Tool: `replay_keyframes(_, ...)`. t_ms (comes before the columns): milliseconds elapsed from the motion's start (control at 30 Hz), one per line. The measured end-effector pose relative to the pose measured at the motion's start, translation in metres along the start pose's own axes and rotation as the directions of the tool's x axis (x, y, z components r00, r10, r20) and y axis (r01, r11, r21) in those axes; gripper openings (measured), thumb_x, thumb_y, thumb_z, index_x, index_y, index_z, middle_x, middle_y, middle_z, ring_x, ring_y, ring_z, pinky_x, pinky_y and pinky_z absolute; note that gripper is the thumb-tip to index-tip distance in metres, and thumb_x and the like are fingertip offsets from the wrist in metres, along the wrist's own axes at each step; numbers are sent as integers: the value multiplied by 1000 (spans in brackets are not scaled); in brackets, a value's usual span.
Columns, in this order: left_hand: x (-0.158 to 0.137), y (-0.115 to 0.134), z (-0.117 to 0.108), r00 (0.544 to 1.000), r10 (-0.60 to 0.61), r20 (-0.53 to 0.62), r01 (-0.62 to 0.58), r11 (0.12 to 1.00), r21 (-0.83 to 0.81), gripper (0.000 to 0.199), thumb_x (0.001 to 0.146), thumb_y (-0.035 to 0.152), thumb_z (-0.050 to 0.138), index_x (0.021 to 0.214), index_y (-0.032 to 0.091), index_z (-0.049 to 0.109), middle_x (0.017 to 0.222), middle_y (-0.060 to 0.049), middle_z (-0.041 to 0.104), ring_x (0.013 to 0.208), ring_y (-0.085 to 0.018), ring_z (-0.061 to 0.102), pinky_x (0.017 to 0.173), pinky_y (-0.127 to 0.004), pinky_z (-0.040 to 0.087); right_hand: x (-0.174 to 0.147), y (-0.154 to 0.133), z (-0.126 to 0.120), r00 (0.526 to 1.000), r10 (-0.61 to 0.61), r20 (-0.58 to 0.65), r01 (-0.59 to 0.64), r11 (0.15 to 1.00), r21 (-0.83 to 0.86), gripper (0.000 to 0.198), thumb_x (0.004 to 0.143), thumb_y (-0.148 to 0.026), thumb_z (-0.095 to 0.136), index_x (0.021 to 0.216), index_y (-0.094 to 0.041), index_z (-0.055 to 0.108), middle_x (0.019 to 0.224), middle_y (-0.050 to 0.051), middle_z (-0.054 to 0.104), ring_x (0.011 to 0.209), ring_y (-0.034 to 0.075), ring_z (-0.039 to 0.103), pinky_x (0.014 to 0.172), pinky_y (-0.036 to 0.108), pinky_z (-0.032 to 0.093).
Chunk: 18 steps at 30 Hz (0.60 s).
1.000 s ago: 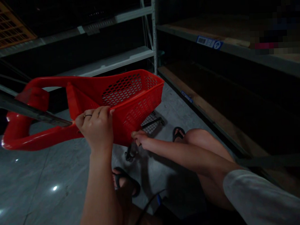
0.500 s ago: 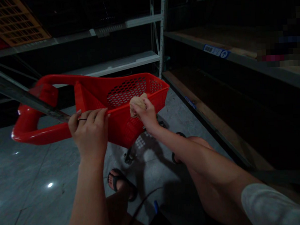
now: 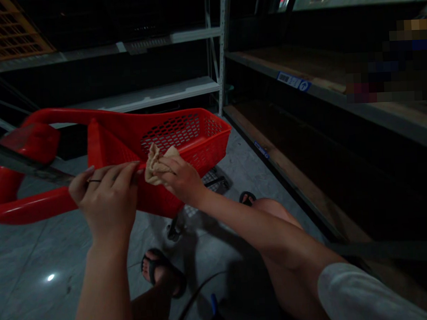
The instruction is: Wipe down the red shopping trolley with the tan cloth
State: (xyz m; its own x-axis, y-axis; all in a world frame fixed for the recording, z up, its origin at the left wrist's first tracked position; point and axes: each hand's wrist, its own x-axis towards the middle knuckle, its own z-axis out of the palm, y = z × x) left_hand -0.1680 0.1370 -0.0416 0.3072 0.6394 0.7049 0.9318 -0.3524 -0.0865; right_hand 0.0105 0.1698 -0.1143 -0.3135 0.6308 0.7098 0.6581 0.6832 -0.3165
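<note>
A red plastic shopping cart [image 3: 213, 146] with a perforated basket stands in front of me. My left hand [image 3: 107, 190] is closed over the near rim of the basket, close to the handle end; a dark ring shows on one finger. Bunched in my right hand [image 3: 182, 178] is a beige cloth [image 3: 156, 169], pressed against the same rim just right of my left hand. The fingertips of my right hand are partly hidden by the cloth folds.
A grey bar [image 3: 33, 168] crosses the cart's handle at left. Behind stands a metal rack [image 3: 182, 91] with a yellow crate [image 3: 9, 29]. Wooden shelves [image 3: 323, 89] with blue labels run along the right. My sandaled feet [image 3: 161, 270] are on the tiled floor below.
My right hand has slid the cloth leftward along the rim, toward my left hand. My left hand keeps its hold on the rim. The whole view has shifted slightly.
</note>
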Motion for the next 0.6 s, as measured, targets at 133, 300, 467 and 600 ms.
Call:
replay_keyframes(133, 0, -2, 1, 1000, 19, -4, -19, 1000, 6, 28, 100, 35, 51, 112, 24, 73, 105, -9, 79, 97, -28, 70, 108, -53, 38, -13, 46, -16, 995, 98, 26, -96, 993, -76, 28, 93, -18, 61, 119, -24, 70, 137, 8, 62, 126, 23, 57, 108, 40, 52)
replay_keyframes(300, -1, -5, 5, 1000, -10, -16, 9, 1000, -27, 26, 98, 38, 55, 111, 27, 74, 103, -7, 80, 97, -28, 70, 109, -53, 38, -30, 101, -50, 947, 311, -78, -318, 942, -110, 31, 88, -10, 61, 113, -24, 71, 129, 9, 63, 124, 25, 58, 108, 43, 50)
replay_keyframes(467, 5, 7, 9, 999, -38, -4, 38, 997, -68, 26, 98, 36, 54, 116, 30, 73, 108, -4, 79, 99, -27, 70, 107, -53, 39, -24, 120, -52, 879, 442, -179, -456, 889, -46, 26, 84, -10, 62, 106, -22, 69, 128, 11, 62, 120, 26, 57, 109, 46, 47)
replay_keyframes(600, 12, 23, 13, 1000, 22, -10, -23, 998, -60, 30, 100, 26, 48, 116, 26, 73, 113, -7, 78, 101, -28, 71, 109, -54, 37, -8, 94, -28, 820, 519, -243, -520, 852, 65, 28, 84, -11, 60, 108, -22, 67, 121, 9, 62, 114, 24, 59, 107, 44, 49)
